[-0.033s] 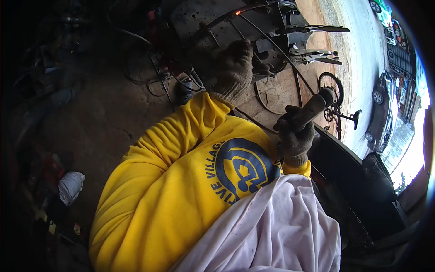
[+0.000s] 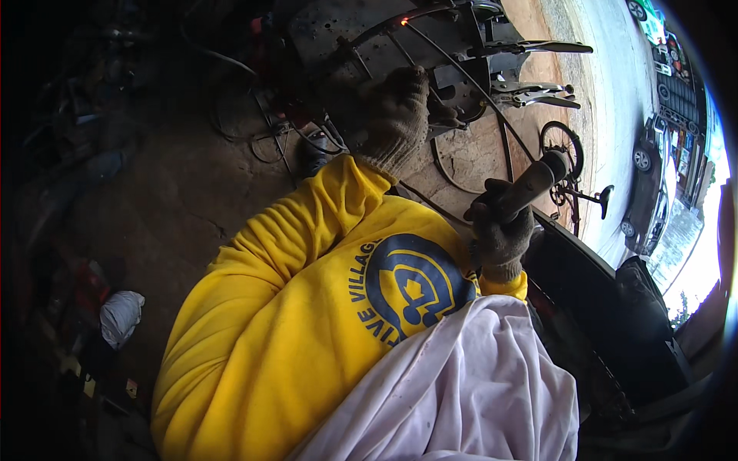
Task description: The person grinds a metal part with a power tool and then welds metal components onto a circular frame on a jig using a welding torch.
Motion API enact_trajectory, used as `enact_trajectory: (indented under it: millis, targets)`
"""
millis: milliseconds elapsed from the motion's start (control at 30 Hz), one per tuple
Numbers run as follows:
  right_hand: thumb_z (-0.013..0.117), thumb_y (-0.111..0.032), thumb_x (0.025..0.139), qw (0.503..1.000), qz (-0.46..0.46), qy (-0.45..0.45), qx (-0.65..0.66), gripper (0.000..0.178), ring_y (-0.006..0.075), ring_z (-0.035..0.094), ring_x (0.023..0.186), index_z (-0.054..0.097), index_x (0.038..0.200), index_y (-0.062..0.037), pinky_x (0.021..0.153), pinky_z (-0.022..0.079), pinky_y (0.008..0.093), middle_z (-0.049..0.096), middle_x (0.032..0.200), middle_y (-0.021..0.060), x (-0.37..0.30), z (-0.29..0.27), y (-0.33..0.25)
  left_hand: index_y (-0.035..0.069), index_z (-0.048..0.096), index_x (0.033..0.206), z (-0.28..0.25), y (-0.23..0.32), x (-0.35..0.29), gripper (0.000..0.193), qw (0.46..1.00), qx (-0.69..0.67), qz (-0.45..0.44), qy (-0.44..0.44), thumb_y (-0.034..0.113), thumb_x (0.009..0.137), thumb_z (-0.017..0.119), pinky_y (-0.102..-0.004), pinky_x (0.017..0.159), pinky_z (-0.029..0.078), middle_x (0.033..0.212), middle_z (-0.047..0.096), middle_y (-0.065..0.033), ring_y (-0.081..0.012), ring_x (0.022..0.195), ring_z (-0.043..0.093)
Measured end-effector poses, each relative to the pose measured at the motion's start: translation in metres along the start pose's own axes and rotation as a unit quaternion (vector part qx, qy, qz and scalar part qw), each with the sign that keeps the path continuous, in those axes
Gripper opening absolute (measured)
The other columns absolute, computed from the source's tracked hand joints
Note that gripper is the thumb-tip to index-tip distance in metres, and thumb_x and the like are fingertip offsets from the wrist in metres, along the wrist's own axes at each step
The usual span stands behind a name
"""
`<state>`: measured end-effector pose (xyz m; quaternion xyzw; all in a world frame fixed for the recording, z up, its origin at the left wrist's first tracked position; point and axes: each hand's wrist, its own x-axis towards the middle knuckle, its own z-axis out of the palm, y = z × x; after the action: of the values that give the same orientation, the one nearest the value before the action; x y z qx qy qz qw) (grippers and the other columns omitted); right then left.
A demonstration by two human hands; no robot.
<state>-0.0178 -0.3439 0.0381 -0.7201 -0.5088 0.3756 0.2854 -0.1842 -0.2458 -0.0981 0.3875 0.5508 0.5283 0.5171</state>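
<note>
My right hand (image 2: 501, 230), in a dark knitted glove, is wrapped round the grey cylindrical handle of an electrode holder (image 2: 533, 184). A long thin welding rod (image 2: 470, 81) runs from its head to a small orange glowing spot (image 2: 405, 21) on a dark metal workpiece (image 2: 330, 31). My left hand (image 2: 400, 115), in a brownish knitted glove, is closed beside the workpiece; what its fingers hold is lost in shadow. Two locking pliers sit at the workpiece's right side: one pair (image 2: 538, 48) above, the other pair (image 2: 534, 96) below.
A bicycle (image 2: 565, 146) and a parked car (image 2: 649, 184) are off to the right. Cables (image 2: 269, 138) lie on the floor near a shoe (image 2: 317, 146). Pale cloth (image 2: 461, 384) hangs over my yellow sweatshirt. A dark panel (image 2: 600, 307) stands at my right, a whitish bundle (image 2: 121, 316) at left.
</note>
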Motion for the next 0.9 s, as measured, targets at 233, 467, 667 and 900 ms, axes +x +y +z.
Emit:
enact_trajectory:
  millis: [233, 467, 667, 900]
  targets:
    - [0.069, -0.005, 0.078, 0.983, -0.043, 0.020, 0.180, 0.044, 0.0175, 0.065, 0.072, 0.054, 0.117, 0.0079, 0.068, 0.053, 0.0296, 0.066, 0.080, 0.0089, -0.007, 0.001, 0.013, 0.003, 0.060, 0.100, -0.002, -0.002, 0.012, 0.028, 0.981, -0.166, -0.098, 0.001, 0.029, 0.102, 0.049, -0.0322, 0.067, 0.055, 0.085, 0.069, -0.0111, -0.0257, 0.072, 0.068]
    - [0.068, -0.007, 0.081, 0.954, -0.028, 0.084, 0.287, 0.045, 0.0192, 0.065, 0.066, 0.051, 0.120, 0.0060, 0.062, 0.053, 0.0288, 0.064, 0.077, 0.0096, -0.011, 0.002, 0.041, 0.001, 0.062, 0.102, -0.035, 0.028, 0.023, 0.033, 0.926, -0.320, -0.201, -0.005, 0.030, 0.102, 0.047, -0.0334, 0.068, 0.060, 0.083, 0.070, -0.0151, -0.0253, 0.066, 0.069]
    - [0.065, -0.008, 0.085, 0.916, -0.047, 0.139, 0.373, 0.040, 0.0232, 0.064, 0.060, 0.050, 0.121, 0.0042, 0.049, 0.053, 0.0326, 0.062, 0.076, 0.0113, -0.015, 0.005, 0.052, 0.002, 0.057, 0.115, -0.089, 0.060, -0.008, 0.035, 0.968, -0.199, -0.153, 0.016, 0.033, 0.101, 0.048, -0.0325, 0.076, 0.057, 0.100, 0.069, -0.0143, -0.0254, 0.070, 0.069]
    - [0.063, -0.015, 0.087, 0.903, 0.093, 0.216, 0.361, 0.040, 0.0214, 0.065, 0.060, 0.050, 0.120, 0.0029, 0.053, 0.054, 0.0314, 0.062, 0.078, 0.0103, -0.026, 0.020, 0.099, 0.006, 0.064, 0.099, -0.136, -0.013, -0.087, 0.028, 0.950, 0.216, -0.119, -0.192, 0.034, 0.096, 0.059, -0.0304, 0.062, 0.055, 0.090, 0.071, -0.0139, -0.0201, 0.069, 0.070]
